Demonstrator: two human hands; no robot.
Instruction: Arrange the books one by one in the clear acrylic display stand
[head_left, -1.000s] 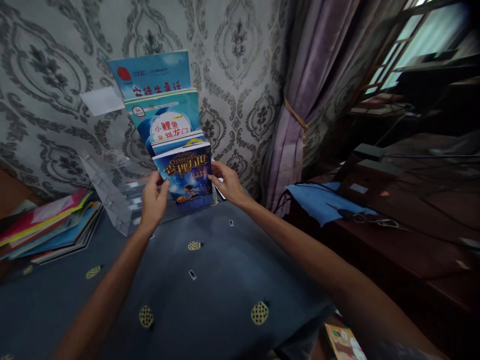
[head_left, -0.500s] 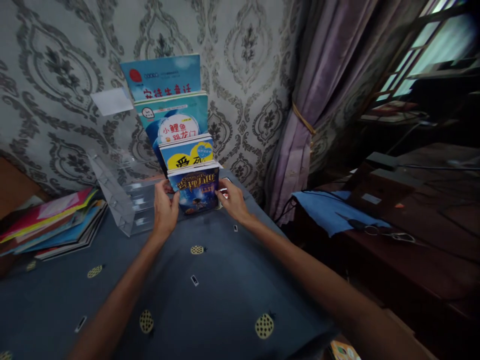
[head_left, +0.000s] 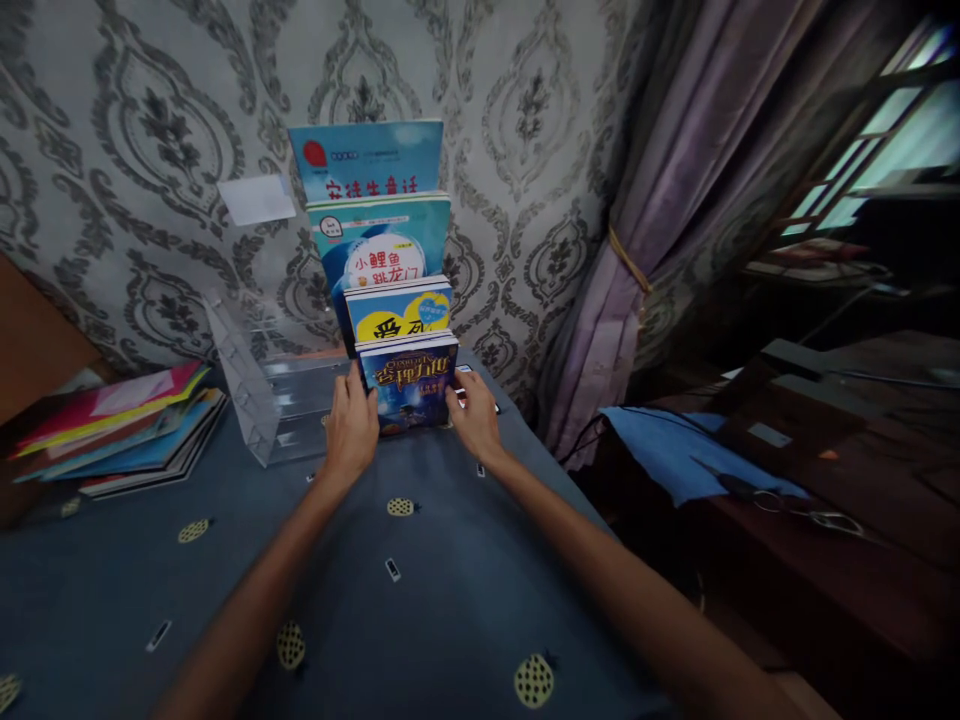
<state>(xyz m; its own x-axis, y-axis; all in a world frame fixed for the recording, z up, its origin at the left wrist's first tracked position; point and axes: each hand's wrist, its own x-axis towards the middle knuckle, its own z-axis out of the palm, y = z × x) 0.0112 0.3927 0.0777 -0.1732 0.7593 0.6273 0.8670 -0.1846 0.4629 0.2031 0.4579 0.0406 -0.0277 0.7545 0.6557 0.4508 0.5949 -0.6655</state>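
Observation:
Books stand upright in several stepped rows on a clear rack (head_left: 259,410), whose left part shows bare tiers. In the lowest, front row is a dark blue book (head_left: 411,385) with gold lettering. My left hand (head_left: 352,420) grips its left edge, and my right hand (head_left: 474,412) grips its right edge. Behind it rise a yellow and blue book (head_left: 401,312), a teal book (head_left: 382,240) and, highest, a light blue book (head_left: 367,155). The fingertips behind the front book are hidden.
A stack of colourful books (head_left: 127,430) lies at the left of the blue tablecloth (head_left: 450,600). A phone-like object (head_left: 495,407) is partly behind my right hand. On the right, scissors (head_left: 795,508) and a blue cloth (head_left: 660,455) lie on a dark table (head_left: 862,590).
The view has shifted, so the rack and books appear farther right. Both hands remain at the sides of the front book, which looks straighter and more level with its row.

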